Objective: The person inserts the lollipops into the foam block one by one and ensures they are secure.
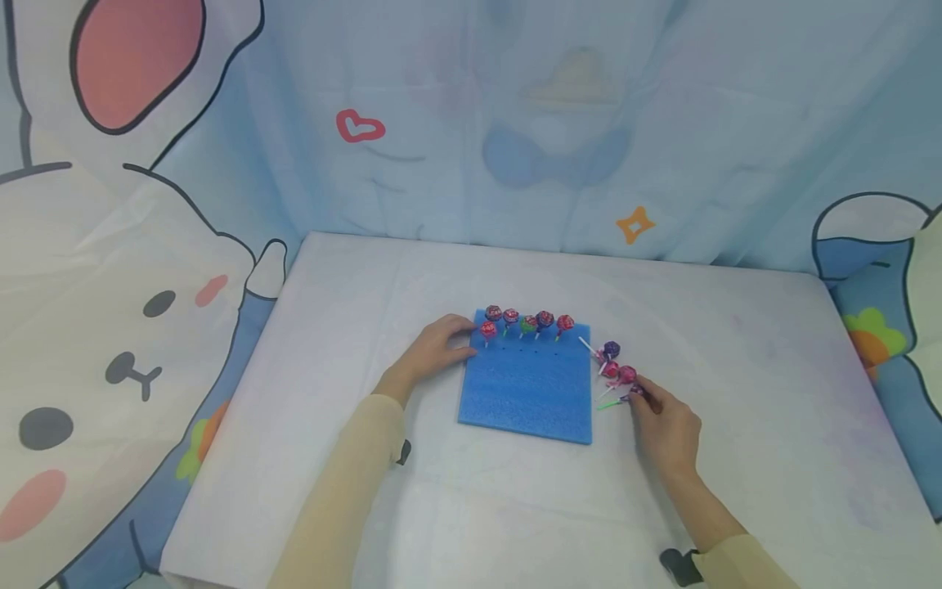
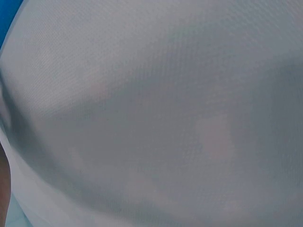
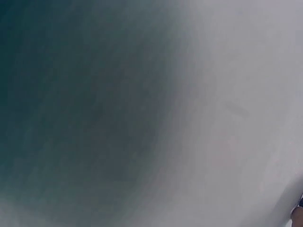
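Note:
A blue foam board (image 1: 526, 384) lies flat in the head view, with several wrapped lollipops (image 1: 565, 323) standing in it along its far edge. Small dark holes show in a row just in front of them. My left hand (image 1: 434, 350) touches the board's left edge with its fingers and thumb, near a red lollipop (image 1: 489, 330). Right of the board, my right hand (image 1: 671, 425) pinches the head of a purple lollipop with a green stick (image 1: 611, 404). The wrist views show mostly blurred white cloth, with only slivers of the hands at their edges.
Beside the right hand lie more loose lollipops, among them a dark purple one (image 1: 612, 349) and a pink one (image 1: 626, 374). A white cloth (image 1: 751, 368) covers the table. Blue cartoon-printed curtains (image 1: 456, 188) hang behind and at both sides.

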Available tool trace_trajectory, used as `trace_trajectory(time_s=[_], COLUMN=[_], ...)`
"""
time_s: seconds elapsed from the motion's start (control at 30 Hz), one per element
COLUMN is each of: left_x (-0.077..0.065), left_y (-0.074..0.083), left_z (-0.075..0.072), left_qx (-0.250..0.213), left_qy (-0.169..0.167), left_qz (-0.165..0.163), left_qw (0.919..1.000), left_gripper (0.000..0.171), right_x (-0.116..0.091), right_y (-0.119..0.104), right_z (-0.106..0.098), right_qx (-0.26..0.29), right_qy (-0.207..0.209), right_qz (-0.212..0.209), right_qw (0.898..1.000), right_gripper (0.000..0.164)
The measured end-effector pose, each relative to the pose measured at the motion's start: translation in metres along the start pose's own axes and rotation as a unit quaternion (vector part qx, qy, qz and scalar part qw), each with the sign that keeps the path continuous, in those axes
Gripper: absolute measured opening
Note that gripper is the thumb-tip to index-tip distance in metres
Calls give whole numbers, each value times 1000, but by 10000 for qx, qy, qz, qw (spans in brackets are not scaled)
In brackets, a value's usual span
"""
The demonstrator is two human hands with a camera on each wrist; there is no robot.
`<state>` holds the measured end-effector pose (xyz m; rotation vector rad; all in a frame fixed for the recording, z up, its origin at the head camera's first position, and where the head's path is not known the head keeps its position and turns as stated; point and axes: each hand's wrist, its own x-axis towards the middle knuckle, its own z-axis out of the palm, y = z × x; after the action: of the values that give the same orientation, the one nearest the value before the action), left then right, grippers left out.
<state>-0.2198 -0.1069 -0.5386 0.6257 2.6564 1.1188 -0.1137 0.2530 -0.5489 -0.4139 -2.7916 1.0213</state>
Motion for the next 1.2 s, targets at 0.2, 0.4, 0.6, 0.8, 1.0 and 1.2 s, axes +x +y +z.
trace_trajectory(time_s=[0.2,0.4,0.6,0.8,1.0,1.2], left_x=[-1,-1,1,0,-1,-2], left_y=[2,3,1,1,-1,-1], left_z=[0,0,1,1,1,0], left_qx=[9,-58,11,13,-78,-64], left_qy=[8,-18,-11,8,43,134], left_qz=[91,103,63,62,141,252], left_qw=[10000,9999,10000,10000,9999,9996], left_gripper=[47,47,47,47,48,47], right_x=[2,5,10,15,19,18], right_y=[3,0,-14,-35,-58,-82], right_z=[-5,-12,-14,-11,-5,5], right_qx=[343,644,982,1367,1776,1990], right_qy=[292,355,409,223,179,-21], right_qz=[157,260,223,379,-39,-493], right_qw=[9989,9970,9941,9896,9839,9788], right_gripper=[34,33,37,41,37,39])
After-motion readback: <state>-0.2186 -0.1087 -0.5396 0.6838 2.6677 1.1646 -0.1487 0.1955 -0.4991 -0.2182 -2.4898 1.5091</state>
